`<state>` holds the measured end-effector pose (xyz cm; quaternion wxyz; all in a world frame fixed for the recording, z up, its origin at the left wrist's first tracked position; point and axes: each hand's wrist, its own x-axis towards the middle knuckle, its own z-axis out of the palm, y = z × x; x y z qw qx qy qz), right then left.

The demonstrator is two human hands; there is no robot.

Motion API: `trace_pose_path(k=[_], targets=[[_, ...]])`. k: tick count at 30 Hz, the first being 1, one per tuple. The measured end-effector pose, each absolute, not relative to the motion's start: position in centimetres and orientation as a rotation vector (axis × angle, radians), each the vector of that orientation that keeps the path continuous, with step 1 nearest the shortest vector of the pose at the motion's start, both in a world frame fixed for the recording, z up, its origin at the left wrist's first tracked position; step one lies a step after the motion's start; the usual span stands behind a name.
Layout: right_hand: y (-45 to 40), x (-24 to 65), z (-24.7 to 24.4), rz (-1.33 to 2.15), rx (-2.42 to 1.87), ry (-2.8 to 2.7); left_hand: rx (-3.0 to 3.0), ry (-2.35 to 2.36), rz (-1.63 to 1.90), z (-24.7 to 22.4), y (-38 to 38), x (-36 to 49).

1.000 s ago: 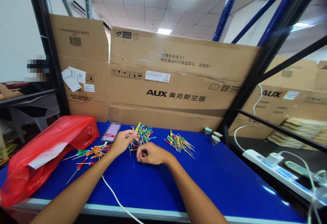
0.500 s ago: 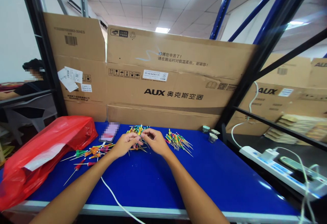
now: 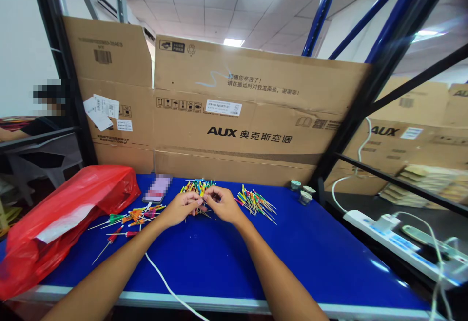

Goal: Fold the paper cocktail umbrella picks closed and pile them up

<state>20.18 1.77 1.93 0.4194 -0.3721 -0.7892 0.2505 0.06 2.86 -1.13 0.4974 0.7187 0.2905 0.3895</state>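
My left hand (image 3: pixel 185 208) and my right hand (image 3: pixel 221 205) meet over the middle of the blue table (image 3: pixel 204 267). Both are closed, with thumbs and fingertips pinched close together. Whatever sits between the fingertips is too small to make out. Just behind and partly under them lies a heap of thin sticks with coloured tops (image 3: pixel 197 185). To the right of my right hand is a second pile of coloured-top sticks (image 3: pixel 254 201), points toward me. Beyond my left forearm lie several folded paper cocktail umbrellas (image 3: pixel 139 214) in orange, green and red.
A red plastic bag (image 3: pixel 109 184) covers the table's left side, beside a phone (image 3: pixel 158 188). Small cups (image 3: pixel 306 196) stand at the back right. Cardboard (image 3: pixel 237 77) walls the rear. A white cable (image 3: pixel 159 272) crosses the front edge; a power strip (image 3: pixel 387 243) lies right.
My hands stay pinched together in nearly the same place, with only slight finger movement. The whole view has shifted a little.
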Motion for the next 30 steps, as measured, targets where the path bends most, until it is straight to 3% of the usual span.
trace_pose_path(k=[15, 30], targets=[[2.4, 20.9, 1.9, 0.560, -0.979, -1.962, 1.818, 0.948, 1.129, -1.9, 4.0, -0.7], [2.8, 20.6, 1.3, 0.554, -0.994, -1.929, 1.747, 0.954, 1.099, -2.1, 3.9, -0.4]])
